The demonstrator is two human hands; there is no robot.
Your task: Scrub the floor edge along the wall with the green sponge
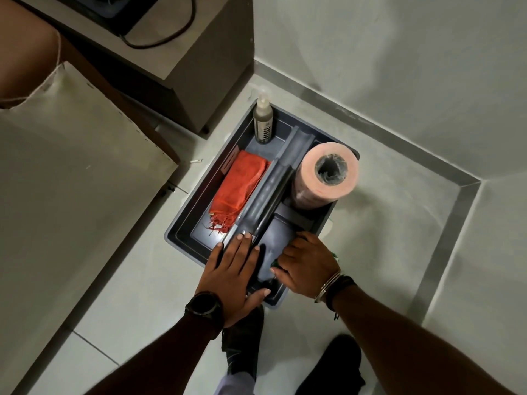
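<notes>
My right hand (306, 265) is curled palm-down over the near right compartment of the caddy, fingers bent and closed around something I can barely see: only slivers of green show, one under my fingertips and one past the far edge of the hand. I take that to be the green sponge (276, 263), sitting low in that compartment, though most of it is hidden under my hand, and I cannot tell how firm my hold on it is.

My left hand (235, 276) lies flat and spread, fingers straight, pressing on the near end of the caddy's centre handle and rim, gripping nothing, just steadying the caddy (182, 223) on the floor.

Going by what it is, the sponge should be light and soft and should squash under my fingers, so I would pinch it across its short sides with thumb against fingers and keep one broad face free for the floor. If it is wet it could be slick and drip.

Further out in the caddy lie an orange mesh cloth (238, 189) on the left, a spray bottle (262, 121) at the far corner, and a pink paper roll (328, 172) standing on the right. The floor edge (368, 125) runs along the wall just beyond the caddy, far and right.
</notes>
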